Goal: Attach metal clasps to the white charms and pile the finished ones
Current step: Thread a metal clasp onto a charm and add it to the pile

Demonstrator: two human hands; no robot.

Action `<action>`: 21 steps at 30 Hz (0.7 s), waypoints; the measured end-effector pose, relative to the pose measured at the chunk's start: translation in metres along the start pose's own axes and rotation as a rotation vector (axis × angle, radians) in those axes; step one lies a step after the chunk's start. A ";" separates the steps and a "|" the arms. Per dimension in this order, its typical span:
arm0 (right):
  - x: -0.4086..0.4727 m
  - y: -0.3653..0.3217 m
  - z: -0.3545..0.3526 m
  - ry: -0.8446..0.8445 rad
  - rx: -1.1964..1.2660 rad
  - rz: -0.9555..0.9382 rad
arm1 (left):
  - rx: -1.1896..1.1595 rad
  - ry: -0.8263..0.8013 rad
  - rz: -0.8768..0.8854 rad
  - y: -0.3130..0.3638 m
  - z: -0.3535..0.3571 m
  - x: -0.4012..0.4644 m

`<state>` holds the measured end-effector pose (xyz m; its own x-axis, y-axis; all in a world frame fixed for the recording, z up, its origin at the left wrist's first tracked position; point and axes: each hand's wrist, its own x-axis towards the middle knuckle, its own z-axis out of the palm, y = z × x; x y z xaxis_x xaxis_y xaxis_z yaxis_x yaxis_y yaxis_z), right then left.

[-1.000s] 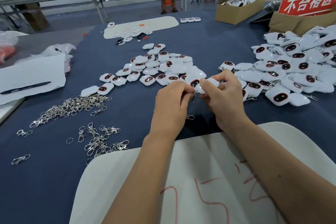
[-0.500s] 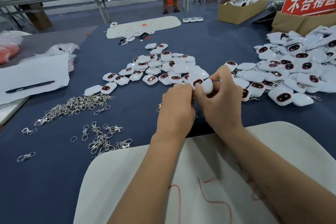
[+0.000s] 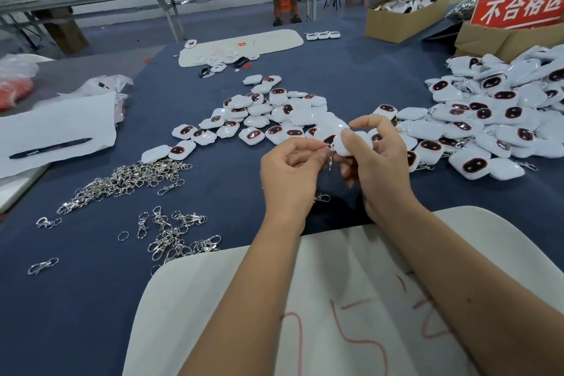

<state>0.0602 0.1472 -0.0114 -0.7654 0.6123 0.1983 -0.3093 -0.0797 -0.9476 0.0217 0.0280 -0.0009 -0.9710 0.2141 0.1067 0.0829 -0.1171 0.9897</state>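
Right hand (image 3: 377,168): thumb and fingers curled round one white charm (image 3: 346,143), held above the counter (image 3: 232,162); index finger arched over its top. Left hand (image 3: 290,175): fingertips pinched on a metal clasp (image 3: 331,156) that hangs at the charm's near edge, just beside the right thumb; whether the clasp is hooked on cannot be told. Loose clasp (image 3: 322,198): on the counter directly under the left hand. Unclasped charms (image 3: 259,119): spread lot beyond the left hand, some face up with dark oval faces, some face down. Finished pile (image 3: 494,119): heaped to the right of the right hand, clasps showing at its near edge. Clasp heap (image 3: 128,181): well to the left of the left hand; smaller scatter of clasps (image 3: 177,238) nearer the person. White board (image 3: 335,299): under both forearms, red marks on it. Paper sheet (image 3: 58,128) with black pen (image 3: 50,148): far left. Cardboard box (image 3: 396,17) and red sign (image 3: 518,6): far beyond the right hand.
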 end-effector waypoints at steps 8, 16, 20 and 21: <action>0.000 0.000 -0.002 -0.092 0.015 0.029 | 0.526 -0.034 0.495 0.002 -0.010 0.003; -0.002 0.003 -0.001 -0.087 -0.071 -0.011 | 0.640 -0.120 0.453 0.004 -0.016 0.004; 0.000 -0.001 -0.001 -0.115 0.115 0.036 | 0.197 -0.057 0.105 0.001 -0.004 0.003; 0.000 -0.002 -0.002 -0.120 0.161 0.056 | 0.114 -0.069 0.044 0.000 -0.002 0.003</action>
<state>0.0615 0.1489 -0.0098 -0.8428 0.5059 0.1840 -0.3433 -0.2419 -0.9075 0.0180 0.0269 -0.0007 -0.9484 0.2779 0.1530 0.1542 -0.0176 0.9879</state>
